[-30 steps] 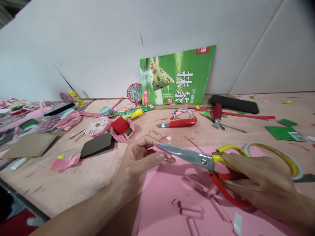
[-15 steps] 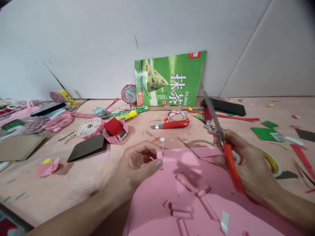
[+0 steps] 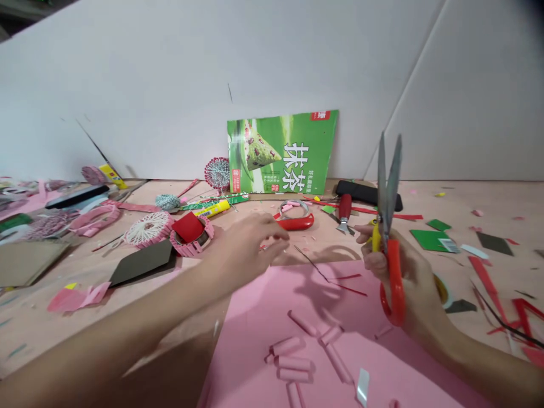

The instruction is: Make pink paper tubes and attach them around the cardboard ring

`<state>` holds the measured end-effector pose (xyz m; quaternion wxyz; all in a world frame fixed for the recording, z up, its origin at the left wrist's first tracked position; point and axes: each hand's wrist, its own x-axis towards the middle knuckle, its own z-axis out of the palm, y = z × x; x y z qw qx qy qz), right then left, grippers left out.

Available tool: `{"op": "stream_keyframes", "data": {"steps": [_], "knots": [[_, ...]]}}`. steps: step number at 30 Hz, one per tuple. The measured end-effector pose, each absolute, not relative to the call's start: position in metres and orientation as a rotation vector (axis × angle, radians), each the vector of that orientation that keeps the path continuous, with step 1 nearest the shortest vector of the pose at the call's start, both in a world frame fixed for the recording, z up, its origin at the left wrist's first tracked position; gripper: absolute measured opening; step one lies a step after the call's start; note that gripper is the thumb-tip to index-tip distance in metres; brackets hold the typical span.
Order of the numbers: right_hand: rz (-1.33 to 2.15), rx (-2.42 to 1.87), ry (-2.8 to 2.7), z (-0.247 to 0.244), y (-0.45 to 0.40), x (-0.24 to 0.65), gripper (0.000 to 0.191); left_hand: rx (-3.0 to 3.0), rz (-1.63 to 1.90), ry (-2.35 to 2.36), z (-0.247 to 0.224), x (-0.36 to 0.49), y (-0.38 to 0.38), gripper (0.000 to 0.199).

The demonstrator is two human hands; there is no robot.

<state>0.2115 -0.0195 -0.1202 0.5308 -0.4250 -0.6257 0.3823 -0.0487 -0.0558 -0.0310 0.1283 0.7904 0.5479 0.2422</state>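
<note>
My left hand is over the far edge of the pink sheet, beside the red utility knife, whose blade end it hides. Its fingers are apart, with nothing visible between them. Just beyond lies a roll ring with small pink paper tubes in it. My right hand is closed around scissors with red and yellow handles, held upright with the blades slightly apart. Several pink paper tubes lie on the pink sheet, near a pale strip.
A green printed card leans against the white wall. A red-handled scraper and a black case lie behind my right hand. At left are a glue stick, a dark card and pink ring-shaped pieces.
My left hand has let go of a pink paper tube, now with the others on the sheet, and moved away toward the knife. The scissors have turned more upright. The view has shifted.
</note>
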Motion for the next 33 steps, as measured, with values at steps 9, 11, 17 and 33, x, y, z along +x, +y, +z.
{"op": "stream_keyframes", "data": {"steps": [9,11,17,33], "knots": [[1.038,-1.05,-1.429,-0.116,-0.017,0.21,0.046,2.515,0.338,1.814,-0.056,-0.034,0.073,0.028],[1.049,-1.06,-1.425,-0.116,-0.016,0.209,0.05,2.514,0.32,1.843,-0.064,-0.033,0.08,0.026],[1.052,-1.075,-1.425,-0.115,-0.015,0.206,0.049,2.443,0.399,1.859,-0.074,-0.033,0.091,0.015],[0.493,-1.023,-1.916,-0.108,-0.029,0.203,0.034,0.931,1.241,1.208,-0.045,-0.039,-0.089,0.022]]}}
